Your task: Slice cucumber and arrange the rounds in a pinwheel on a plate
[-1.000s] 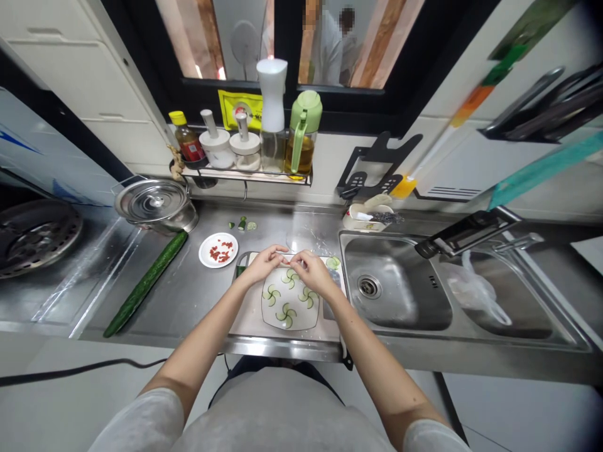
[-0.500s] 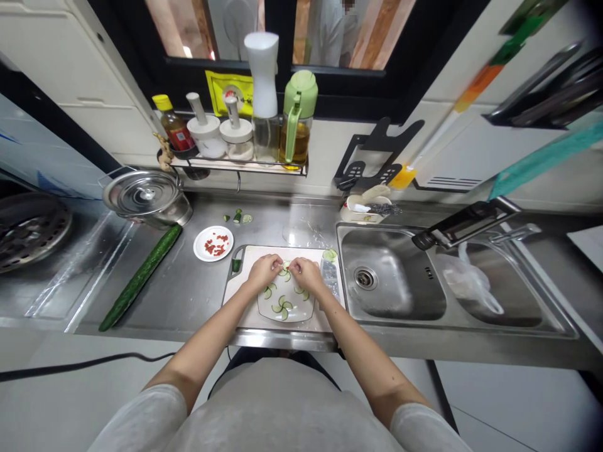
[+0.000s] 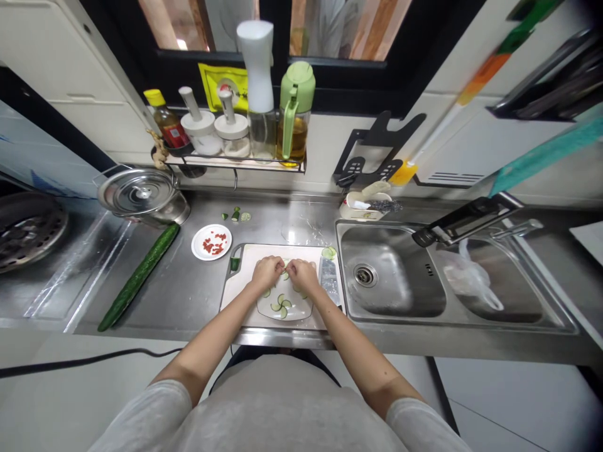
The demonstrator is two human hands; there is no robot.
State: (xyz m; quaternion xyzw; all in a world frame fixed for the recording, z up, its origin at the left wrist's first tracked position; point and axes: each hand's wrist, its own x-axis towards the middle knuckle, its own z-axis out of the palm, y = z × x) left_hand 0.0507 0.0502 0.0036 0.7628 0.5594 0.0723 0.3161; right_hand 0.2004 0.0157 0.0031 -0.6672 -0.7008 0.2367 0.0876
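My left hand [image 3: 268, 272] and my right hand [image 3: 302, 275] meet over the far side of a glass plate [image 3: 299, 311], fingertips pinched and nearly touching. Pale green cucumber shows between them, but whatever the fingers hold is too small and covered to tell. Thin curved cucumber slices [image 3: 281, 307] form a pinwheel on the near part of the plate; others lie partly under my hands. Beneath the plate is a white cutting board [image 3: 238, 292]. A flat grey blade-like piece [image 3: 330, 276] rests on its right side, below some round cucumber slices [image 3: 328, 253].
A white plate [image 3: 196, 249] of red bits stands left of the board. Beyond are cucumber ends [image 3: 235, 215], a whole cucumber [image 3: 139, 276] and a lidded steel pot [image 3: 176, 210]. To the right is a double sink [image 3: 391, 270]; bottles [image 3: 293, 113] line the wall rack.
My hands have come closer together over the far side of the glass plate, covering more of the slices there. The view has shifted slightly.
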